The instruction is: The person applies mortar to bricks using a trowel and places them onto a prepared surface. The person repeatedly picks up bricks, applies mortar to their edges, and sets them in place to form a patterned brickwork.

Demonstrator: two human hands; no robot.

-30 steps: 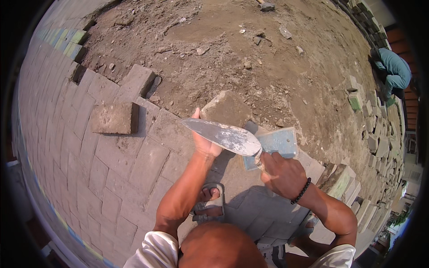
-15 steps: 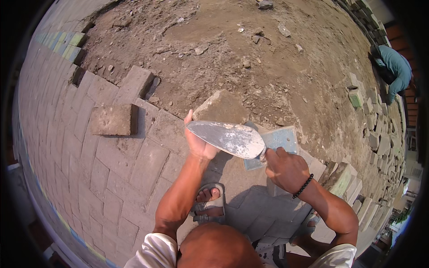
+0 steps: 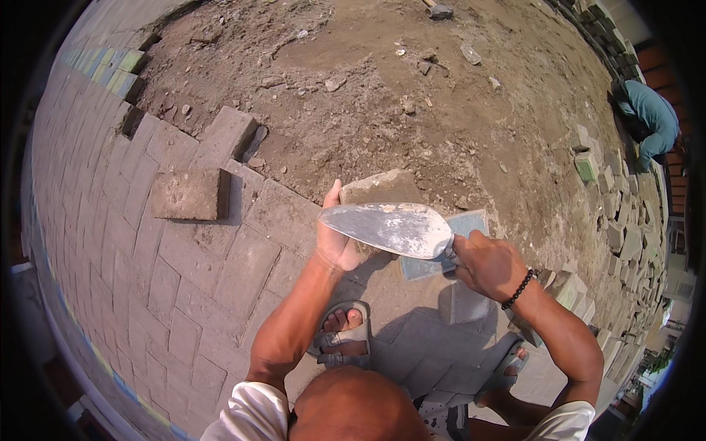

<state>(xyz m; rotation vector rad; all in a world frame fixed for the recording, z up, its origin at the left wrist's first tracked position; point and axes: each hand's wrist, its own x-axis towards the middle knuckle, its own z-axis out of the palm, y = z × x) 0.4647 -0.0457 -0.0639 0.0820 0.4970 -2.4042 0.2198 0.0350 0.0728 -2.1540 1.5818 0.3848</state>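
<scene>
My left hand point(image 3: 337, 239) is closed on a rough grey-brown paving block point(image 3: 382, 188), held by its left side above the edge of the laid paving. In my right hand point(image 3: 491, 266) is the handle of a pointed trowel point(image 3: 393, 229). The trowel's worn metal blade points left and lies across the front of the block, hiding part of it; whether they touch I cannot tell. Beneath the trowel, partly covered, a flat light-blue plate point(image 3: 471, 222) with a hole shows. Close below my right hand stands another grey block point(image 3: 463, 304).
A loose paving block point(image 3: 191, 195) lies on the laid pavers point(image 3: 173, 287) at left. Bare soil point(image 3: 353, 81) with stones spreads ahead, with a hammer point(image 3: 440, 11) at its far side. Stacked blocks point(image 3: 625, 235) line the right, where another person point(image 3: 651, 117) bends down.
The block in my left hand has shifted slightly right and tilted. My right hand has moved a little right with the trowel, its blade now more level.
</scene>
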